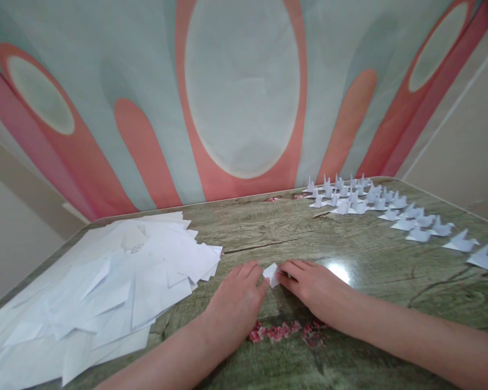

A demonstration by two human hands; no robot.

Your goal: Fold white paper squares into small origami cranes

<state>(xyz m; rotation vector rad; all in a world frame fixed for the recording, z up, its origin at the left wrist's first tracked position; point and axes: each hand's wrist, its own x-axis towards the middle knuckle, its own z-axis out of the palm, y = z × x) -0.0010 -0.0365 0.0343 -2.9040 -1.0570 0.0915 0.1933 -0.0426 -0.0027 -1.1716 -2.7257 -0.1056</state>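
Pinching folded paper [270,274] with left grip [241,290] and right grip [310,283], right of the paper pile [106,290], probably feather-light, kinda crisp, easily crushed, so best held by the edges.

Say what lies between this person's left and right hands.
In the head view, a small folded white paper lies between the left hand and the right hand, fingers touching it from both sides, above the wood-grain tabletop.
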